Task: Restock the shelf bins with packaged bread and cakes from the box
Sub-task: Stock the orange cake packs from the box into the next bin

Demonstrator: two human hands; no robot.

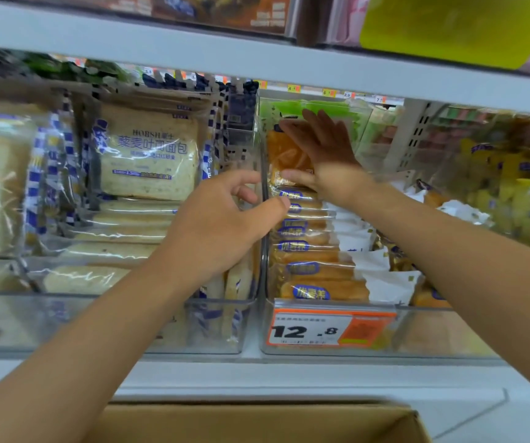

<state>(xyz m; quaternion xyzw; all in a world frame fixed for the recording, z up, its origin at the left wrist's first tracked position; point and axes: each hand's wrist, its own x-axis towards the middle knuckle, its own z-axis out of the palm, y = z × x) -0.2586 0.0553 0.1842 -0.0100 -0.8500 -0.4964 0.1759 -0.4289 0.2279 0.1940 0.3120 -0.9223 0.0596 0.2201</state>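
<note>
Supermarket shelving fills the view. At 12 o'clock the right hand [324, 155], fingers spread straight, presses flat on an orange cake pack [284, 155] standing at the back of a clear bin [433, 330]. Just at its 8 o'clock the left hand [222, 225], loosely curled and holding nothing, hovers by that bin's wall. At 6 o'clock lies the cardboard box [257, 423].

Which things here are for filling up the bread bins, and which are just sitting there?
For the job: right hand, left hand, orange bread pack, clear bin, cardboard box.
Just there: toast packs, price tag, yellow packs.
</note>
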